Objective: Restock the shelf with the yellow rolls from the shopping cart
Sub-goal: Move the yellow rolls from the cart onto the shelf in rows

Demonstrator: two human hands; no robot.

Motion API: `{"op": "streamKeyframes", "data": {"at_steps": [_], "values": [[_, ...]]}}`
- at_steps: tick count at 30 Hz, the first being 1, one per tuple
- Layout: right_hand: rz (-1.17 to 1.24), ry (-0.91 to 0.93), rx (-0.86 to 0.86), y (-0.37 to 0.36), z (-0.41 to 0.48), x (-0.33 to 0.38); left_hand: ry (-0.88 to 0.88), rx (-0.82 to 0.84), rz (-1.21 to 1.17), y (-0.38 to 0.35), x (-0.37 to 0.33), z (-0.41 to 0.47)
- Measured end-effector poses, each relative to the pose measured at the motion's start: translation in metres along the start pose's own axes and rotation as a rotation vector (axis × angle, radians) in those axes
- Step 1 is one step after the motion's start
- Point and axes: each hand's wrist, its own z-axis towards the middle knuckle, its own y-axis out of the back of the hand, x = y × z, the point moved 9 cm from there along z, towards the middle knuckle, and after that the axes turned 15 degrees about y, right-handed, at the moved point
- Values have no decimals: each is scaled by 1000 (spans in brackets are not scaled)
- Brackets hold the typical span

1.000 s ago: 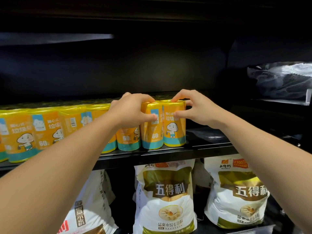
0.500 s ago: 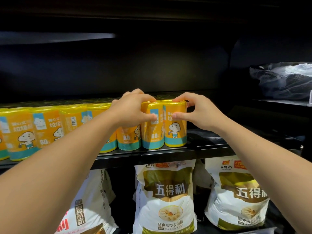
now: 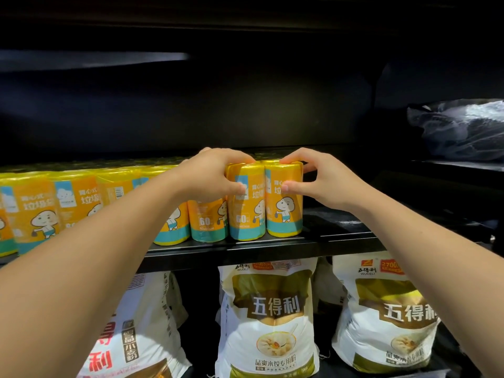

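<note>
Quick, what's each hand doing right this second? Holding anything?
Left hand: curled round the second-last yellow roll, gripping its top.
Right hand: thumb and fingers pinch the end yellow roll.

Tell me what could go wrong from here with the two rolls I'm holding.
The end roll under the right hand has bare shelf to its right; released, it might tip that way.
It and the second roll stand near the shelf's front edge; a pull could drop one onto the flour bags.
The forearm of the left hand crosses neighbouring rolls and may brush them.
</note>
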Motion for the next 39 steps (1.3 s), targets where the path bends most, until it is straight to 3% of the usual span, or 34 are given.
{"op": "streamKeyframes", "data": {"at_steps": [5,11,15,39], "values": [[7,0,-2,0,0,0,34,33,-19,-2,3,1],[-1,4,-6,1,-1,0,61,-235,74,6,-7,-9],[-1,5,-11,0,-1,0,68,-271,74,5,-6,-8],[-9,-2,-11,0,-2,0,1,-93,-28,3,-3,-7]]}}
